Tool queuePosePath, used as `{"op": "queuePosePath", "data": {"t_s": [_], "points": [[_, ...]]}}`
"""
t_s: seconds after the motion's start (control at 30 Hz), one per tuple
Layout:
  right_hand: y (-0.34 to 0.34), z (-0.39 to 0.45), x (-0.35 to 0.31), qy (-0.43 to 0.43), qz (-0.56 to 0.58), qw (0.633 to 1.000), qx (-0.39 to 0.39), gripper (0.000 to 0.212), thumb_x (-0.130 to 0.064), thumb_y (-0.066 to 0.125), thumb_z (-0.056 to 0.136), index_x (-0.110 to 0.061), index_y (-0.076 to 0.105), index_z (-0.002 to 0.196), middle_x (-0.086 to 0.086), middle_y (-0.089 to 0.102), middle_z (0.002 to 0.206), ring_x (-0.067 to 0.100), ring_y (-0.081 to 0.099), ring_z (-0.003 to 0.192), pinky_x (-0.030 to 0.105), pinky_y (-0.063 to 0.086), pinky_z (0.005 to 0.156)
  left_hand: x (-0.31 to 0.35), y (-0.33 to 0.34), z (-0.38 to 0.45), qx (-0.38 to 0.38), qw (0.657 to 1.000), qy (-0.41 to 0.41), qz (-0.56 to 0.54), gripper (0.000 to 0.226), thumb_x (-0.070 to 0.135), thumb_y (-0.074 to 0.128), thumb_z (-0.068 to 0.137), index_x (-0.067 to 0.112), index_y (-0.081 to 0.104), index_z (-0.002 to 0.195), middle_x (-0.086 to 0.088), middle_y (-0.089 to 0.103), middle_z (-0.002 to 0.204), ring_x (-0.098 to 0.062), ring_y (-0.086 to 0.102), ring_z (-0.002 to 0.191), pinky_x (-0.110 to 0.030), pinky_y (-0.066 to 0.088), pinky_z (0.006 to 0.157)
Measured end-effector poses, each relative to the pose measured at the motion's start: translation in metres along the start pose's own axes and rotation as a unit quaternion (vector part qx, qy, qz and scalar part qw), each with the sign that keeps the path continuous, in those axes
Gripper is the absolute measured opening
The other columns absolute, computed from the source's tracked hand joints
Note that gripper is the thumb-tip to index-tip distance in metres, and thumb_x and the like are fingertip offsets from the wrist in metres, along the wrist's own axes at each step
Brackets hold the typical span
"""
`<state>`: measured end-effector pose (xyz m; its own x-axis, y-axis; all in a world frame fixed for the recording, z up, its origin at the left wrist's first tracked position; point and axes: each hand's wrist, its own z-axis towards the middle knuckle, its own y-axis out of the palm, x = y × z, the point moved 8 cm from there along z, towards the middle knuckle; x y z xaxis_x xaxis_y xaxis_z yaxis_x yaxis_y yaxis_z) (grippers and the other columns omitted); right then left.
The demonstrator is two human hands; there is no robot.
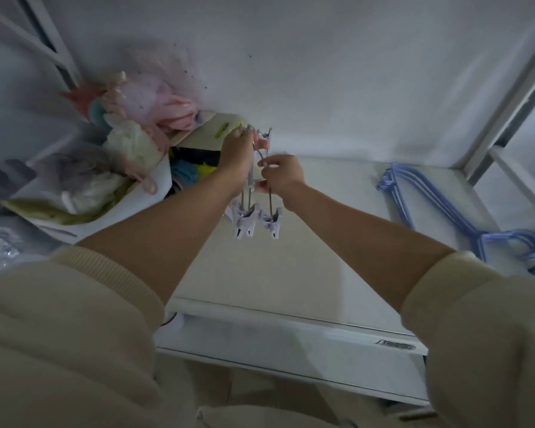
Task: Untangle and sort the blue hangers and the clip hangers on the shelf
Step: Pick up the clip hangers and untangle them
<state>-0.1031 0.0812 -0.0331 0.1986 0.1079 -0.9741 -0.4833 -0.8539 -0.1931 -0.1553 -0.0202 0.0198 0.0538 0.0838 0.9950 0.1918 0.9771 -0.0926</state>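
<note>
Both hands hold a bunch of metal clip hangers [254,219] upright above the white shelf [306,242]. Their pale lilac clips dangle below my fists. My left hand [237,151] grips the bunch near the top, by the hooks. My right hand [280,176] is closed on one hanger's rod a little lower and to the right. A stack of blue hangers [439,208] lies flat on the shelf's right side, apart from both hands.
A white box [179,156] of pink, cream and blue cloth items fills the shelf's left side. A crinkled plastic bag [0,245] lies at far left. White frame posts [507,103] stand at right. The wall is close behind.
</note>
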Motion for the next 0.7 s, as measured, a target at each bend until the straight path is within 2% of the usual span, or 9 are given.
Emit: {"op": "queuePosePath", "data": {"t_s": [0.07, 0.13, 0.2, 0.3, 0.37, 0.4, 0.47, 0.6, 0.7], "points": [[0.017, -0.005, -0.005, -0.007, -0.004, 1.0, -0.024, 0.031, 0.001, 0.048, 0.089, -0.013, 0.065, 0.109, 0.015, 0.065, 0.117, 0.015, 0.064, 0.042, 0.035, 0.063, 0.067, 0.001, -0.021, -0.003, 0.01, 1.0, 0.006, 0.019, 0.025, 0.008, 0.032, 0.091, 0.011, 0.05, 0.074, 0.003, 0.069, 0.056, -0.005, 0.053, 0.05, -0.024, 0.036, 0.057], [0.028, -0.008, -0.007, 0.0, 0.009, 0.999, -0.037, 0.029, -0.002, 0.046, 0.088, -0.014, 0.054, 0.112, 0.016, 0.066, 0.098, 0.02, 0.061, 0.048, 0.042, 0.062, 0.074, 0.0, -0.043, -0.005, 0.027, 0.999, 0.008, 0.041, 0.025, 0.011, 0.032, 0.093, 0.013, 0.049, 0.075, -0.006, 0.07, 0.074, -0.014, 0.056, 0.064, -0.024, 0.038, 0.064], [0.031, -0.005, -0.001, 0.017, 0.012, 1.0, -0.023, 0.017, -0.004, 0.041, 0.089, -0.012, 0.046, 0.104, 0.018, 0.062, 0.098, 0.025, 0.06, 0.055, 0.046, 0.059, 0.077, -0.002, -0.06, -0.006, 0.034, 0.999, 0.003, 0.041, 0.021, 0.014, 0.033, 0.092, 0.011, 0.049, 0.079, -0.004, 0.066, 0.076, -0.019, 0.053, 0.071, -0.027, 0.038, 0.066], [0.034, 0.01, 0.017, 0.014, -0.094, 0.995, 0.004, 0.02, -0.001, 0.038, 0.086, -0.011, 0.053, 0.078, 0.016, 0.062, 0.089, 0.029, 0.064, 0.068, 0.044, 0.059, 0.075, -0.004, -0.075, -0.006, 0.032, 0.999, 0.007, 0.032, 0.02, 0.013, 0.033, 0.091, 0.012, 0.042, 0.073, -0.001, 0.063, 0.068, -0.005, 0.052, 0.049, -0.02, 0.033, 0.05], [0.045, 0.017, 0.031, 0.013, -0.207, 0.978, -0.029, 0.028, -0.001, 0.038, 0.089, -0.011, 0.063, 0.088, 0.014, 0.065, 0.1, 0.03, 0.065, 0.09, 0.037, 0.058, 0.075, -0.006, -0.08, -0.004, 0.031, 0.999, 0.013, 0.03, 0.029, 0.005, 0.031, 0.093, 0.015, 0.036, 0.067, 0.003, 0.063, 0.058, -0.002, 0.054, 0.045, -0.016, 0.033, 0.045], [0.05, 0.02, 0.036, 0.005, -0.262, 0.964, -0.043, 0.032, 0.0, 0.037, 0.093, -0.007, 0.066, 0.105, 0.015, 0.063, 0.116, 0.031, 0.062, 0.105, 0.035, 0.056, 0.084, -0.006, -0.08, -0.001, 0.025, 0.999, 0.014, 0.029, 0.031, 0.003, 0.031, 0.094, 0.016, 0.035, 0.065, 0.003, 0.063, 0.056, -0.006, 0.057, 0.05, -0.017, 0.036, 0.049], [0.062, 0.025, 0.043, -0.009, -0.332, 0.94, -0.084, 0.039, -0.001, 0.037, 0.095, -0.002, 0.056, 0.13, 0.014, 0.05, 0.14, 0.031, 0.049, 0.129, 0.035, 0.045, 0.104, -0.006, -0.078, 0.004, 0.007, 0.999, 0.021, 0.022, 0.033, 0.004, 0.031, 0.094, 0.015, 0.037, 0.063, 0.003, 0.062, 0.048, -0.019, 0.059, 0.064, -0.026, 0.044, 0.066], [0.065, 0.051, 0.051, -0.021, -0.383, 0.919, -0.085, 0.05, -0.009, 0.042, 0.094, -0.01, 0.04, 0.144, 0.015, 0.037, 0.151, 0.032, 0.039, 0.137, 0.033, 0.035, 0.112, -0.008, -0.075, 0.011, -0.022, 0.999, 0.038, -0.018, 0.037, 0.002, 0.03, 0.095, 0.014, 0.036, 0.061, 0.004, 0.05, 0.045, -0.016, 0.059, 0.059, -0.048, 0.049, 0.091], [0.072, 0.076, 0.048, -0.046, -0.415, 0.905, -0.078, 0.053, -0.009, 0.043, 0.093, -0.007, 0.035, 0.145, 0.018, 0.038, 0.15, 0.033, 0.038, 0.138, 0.033, 0.033, 0.111, -0.005, -0.077, 0.01, -0.022, 0.997, 0.071, -0.029, 0.039, -0.003, 0.029, 0.095, 0.012, 0.033, 0.059, 0.005, 0.042, 0.04, -0.021, 0.049, 0.054, -0.038, 0.049, 0.077]]}}
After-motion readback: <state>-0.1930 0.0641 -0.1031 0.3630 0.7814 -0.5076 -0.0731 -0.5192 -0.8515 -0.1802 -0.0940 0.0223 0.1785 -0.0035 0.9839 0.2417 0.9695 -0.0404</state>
